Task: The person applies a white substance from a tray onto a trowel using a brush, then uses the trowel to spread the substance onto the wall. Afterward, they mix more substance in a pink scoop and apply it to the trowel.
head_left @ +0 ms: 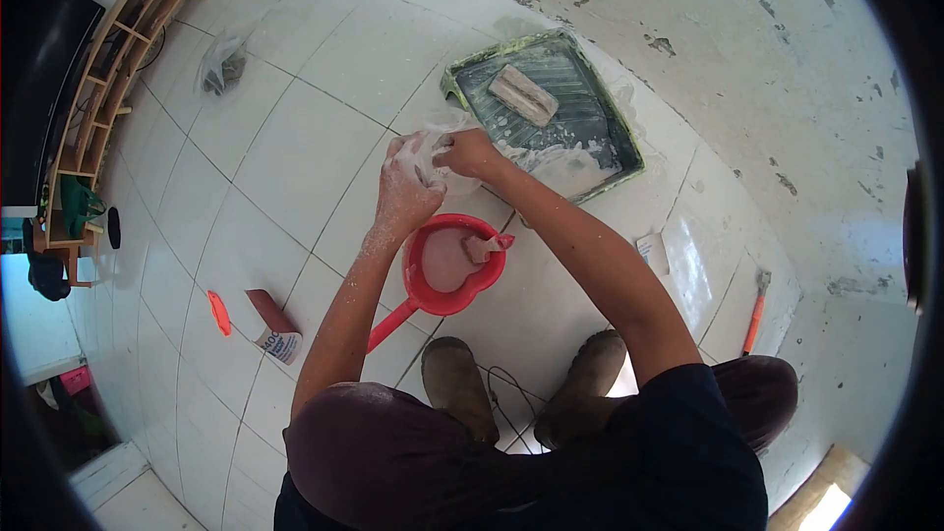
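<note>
My left hand (411,177), dusted with white powder, has its fingers closed on a thin clear plastic bag (451,121). Beside it my right hand (466,153) pinches the same bag from the other side. Just below both hands a red plastic dipper (415,292) stands on the tiles, its handle pointing towards my left knee. It contains a pale, whitish liquid (447,261), and a small brush-like tool (482,249) leans at its right side. Beyond my right hand lies a dark green paint tray (607,114) with white paste at its near end and a worn, greyish block (523,95) on its ribs.
A folded sheet of sandpaper (272,320) and an orange piece (218,313) lie at left. Another paper piece (652,253) and an orange-handled tool (755,313) are at right. A crumpled plastic bag (222,67) lies farther off, near a wooden shelf (108,69). A patchy wall (728,69) rises behind the tray.
</note>
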Demonstrator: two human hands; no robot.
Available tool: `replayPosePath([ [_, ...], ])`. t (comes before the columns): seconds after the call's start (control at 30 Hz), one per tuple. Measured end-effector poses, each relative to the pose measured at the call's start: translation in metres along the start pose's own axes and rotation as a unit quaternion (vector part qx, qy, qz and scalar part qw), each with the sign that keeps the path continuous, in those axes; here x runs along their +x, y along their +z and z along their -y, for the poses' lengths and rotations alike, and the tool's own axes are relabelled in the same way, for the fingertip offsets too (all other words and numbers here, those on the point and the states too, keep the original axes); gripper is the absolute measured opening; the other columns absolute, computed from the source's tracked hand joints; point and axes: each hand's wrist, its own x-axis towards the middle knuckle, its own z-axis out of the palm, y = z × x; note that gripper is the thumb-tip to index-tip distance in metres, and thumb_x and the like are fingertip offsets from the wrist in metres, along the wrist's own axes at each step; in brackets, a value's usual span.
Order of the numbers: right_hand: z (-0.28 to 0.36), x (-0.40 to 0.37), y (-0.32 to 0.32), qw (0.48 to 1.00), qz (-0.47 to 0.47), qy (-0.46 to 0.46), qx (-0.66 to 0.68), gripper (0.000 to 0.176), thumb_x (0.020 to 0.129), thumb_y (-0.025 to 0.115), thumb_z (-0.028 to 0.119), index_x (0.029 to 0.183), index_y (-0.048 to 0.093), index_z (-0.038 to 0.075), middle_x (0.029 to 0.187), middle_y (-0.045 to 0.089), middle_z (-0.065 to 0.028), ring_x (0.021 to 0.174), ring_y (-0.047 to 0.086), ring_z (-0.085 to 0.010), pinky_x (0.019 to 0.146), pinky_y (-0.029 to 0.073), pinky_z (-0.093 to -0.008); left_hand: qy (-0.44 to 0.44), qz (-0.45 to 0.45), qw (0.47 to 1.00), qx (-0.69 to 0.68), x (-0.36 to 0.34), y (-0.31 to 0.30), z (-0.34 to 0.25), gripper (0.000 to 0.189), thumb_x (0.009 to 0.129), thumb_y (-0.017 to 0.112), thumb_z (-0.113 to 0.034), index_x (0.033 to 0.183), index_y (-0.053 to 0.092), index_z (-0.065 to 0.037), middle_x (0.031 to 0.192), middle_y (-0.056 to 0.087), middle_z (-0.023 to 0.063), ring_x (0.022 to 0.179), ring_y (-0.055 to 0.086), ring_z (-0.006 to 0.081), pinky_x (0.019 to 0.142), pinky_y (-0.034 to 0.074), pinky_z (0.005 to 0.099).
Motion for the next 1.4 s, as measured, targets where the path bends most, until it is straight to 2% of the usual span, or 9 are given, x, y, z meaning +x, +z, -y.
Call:
replayPosePath([
  [0.13, 0.001, 0.003, -0.001, 0.993, -0.008, 0.115, 0.038, 0.036, 0.073, 0.079, 0.030, 0.096, 0.077, 0.003, 0.099, 0.073, -0.0222, 0.096, 0.071, -0.0373, 0.087, 0.056, -0.0417, 0.042, 0.025, 0.999, -0.006, -0.002, 0.006, -0.022, 0.070, 0.066, 0.065, -0.001, 0.134, 0.052, 0.009, 0.126, 0.056, 0.0246, 0.109, 0.062, 0.0420, 0.096, 0.051, 0.0436],
  [0.27, 0.003, -0.012, -0.019, 0.993, -0.023, 0.105, -0.042, 0.037, 0.071, 0.083, 0.027, 0.096, 0.076, 0.000, 0.098, 0.073, -0.0220, 0.095, 0.072, -0.0369, 0.085, 0.056, -0.0422, 0.022, 0.001, 1.000, 0.011, 0.001, 0.015, -0.020, 0.071, 0.065, 0.064, -0.002, 0.134, 0.050, 0.010, 0.125, 0.057, 0.0278, 0.117, 0.058, 0.0457, 0.104, 0.047, 0.0461],
  [0.67, -0.019, -0.083, -0.122, 0.985, -0.014, 0.137, 0.099, 0.043, 0.068, 0.090, 0.028, 0.084, 0.073, -0.008, 0.077, 0.071, -0.0220, 0.076, 0.071, -0.0328, 0.073, 0.054, -0.0391, 0.022, 0.011, 0.999, 0.023, -0.001, 0.012, -0.013, 0.074, 0.064, 0.070, -0.004, 0.135, 0.051, 0.009, 0.126, 0.058, 0.0261, 0.118, 0.059, 0.0447, 0.104, 0.048, 0.0451],
  [0.77, -0.033, -0.099, -0.125, 0.991, 0.005, 0.136, -0.014, 0.043, 0.069, 0.089, 0.027, 0.085, 0.073, -0.009, 0.084, 0.071, -0.0255, 0.082, 0.071, -0.0375, 0.077, 0.055, -0.0410, 0.013, 0.021, 1.000, 0.017, -0.003, 0.008, -0.019, 0.073, 0.064, 0.070, -0.004, 0.134, 0.051, 0.006, 0.124, 0.058, 0.0252, 0.117, 0.059, 0.0447, 0.103, 0.048, 0.0459],
  [0.83, -0.045, -0.109, -0.114, 0.991, -0.017, 0.061, -0.119, 0.040, 0.070, 0.087, 0.023, 0.087, 0.071, -0.011, 0.091, 0.069, -0.0301, 0.090, 0.070, -0.0433, 0.082, 0.055, -0.0447, 0.007, 0.022, 1.000, 0.021, -0.004, 0.011, -0.017, 0.073, 0.064, 0.071, -0.004, 0.134, 0.052, 0.004, 0.123, 0.058, 0.0248, 0.116, 0.059, 0.0447, 0.103, 0.048, 0.0461],
  [0.93, -0.062, -0.111, -0.095, 0.984, -0.005, 0.074, -0.160, 0.035, 0.075, 0.084, 0.021, 0.097, 0.074, -0.005, 0.100, 0.070, -0.0293, 0.099, 0.068, -0.0442, 0.088, 0.055, -0.0466, 0.009, 0.016, 0.999, 0.030, -0.005, 0.017, -0.011, 0.071, 0.064, 0.070, -0.003, 0.133, 0.053, 0.002, 0.122, 0.059, 0.0242, 0.117, 0.059, 0.0448, 0.102, 0.048, 0.0466],
  [1.17, -0.096, -0.124, -0.099, 0.976, -0.018, 0.076, -0.203, 0.024, 0.072, 0.075, 0.005, 0.094, 0.075, -0.003, 0.097, 0.069, -0.0292, 0.100, 0.067, -0.0444, 0.091, 0.054, -0.0473, 0.011, 0.011, 0.999, 0.038, -0.010, 0.015, -0.015, 0.074, 0.064, 0.070, -0.003, 0.136, 0.051, 0.004, 0.124, 0.059, 0.0250, 0.117, 0.060, 0.0444, 0.103, 0.048, 0.0454],
  [1.23, -0.106, -0.129, -0.104, 0.968, -0.083, 0.077, -0.226, 0.024, 0.073, 0.069, 0.000, 0.096, 0.075, -0.002, 0.099, 0.069, -0.0294, 0.102, 0.066, -0.0459, 0.091, 0.054, -0.0481, 0.004, 0.015, 0.999, 0.031, -0.010, 0.014, -0.016, 0.074, 0.065, 0.070, -0.003, 0.136, 0.051, 0.005, 0.126, 0.058, 0.0252, 0.118, 0.060, 0.0441, 0.103, 0.048, 0.0451],
  [1.4, -0.120, -0.126, -0.102, 0.974, -0.028, 0.061, -0.217, 0.023, 0.080, 0.059, -0.001, 0.100, 0.062, -0.009, 0.096, 0.064, -0.0334, 0.103, 0.061, -0.0502, 0.092, 0.051, -0.0526, -0.002, 0.016, 0.999, 0.032, -0.011, 0.016, -0.013, 0.074, 0.065, 0.069, -0.003, 0.136, 0.051, 0.006, 0.128, 0.058, 0.0257, 0.118, 0.060, 0.0439, 0.103, 0.048, 0.0446],
])
